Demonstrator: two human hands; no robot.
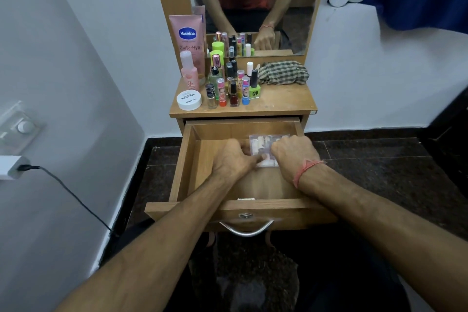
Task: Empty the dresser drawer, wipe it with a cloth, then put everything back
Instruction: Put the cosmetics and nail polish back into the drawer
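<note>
White walls (88, 33), dark, perhaps stone, floor (379, 172).

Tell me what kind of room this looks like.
Probably a bedroom or dressing corner at home: a small wooden dresser with a mirror, nail polish bottles and a lotion tube on top, and both hands in its open drawer.
</note>
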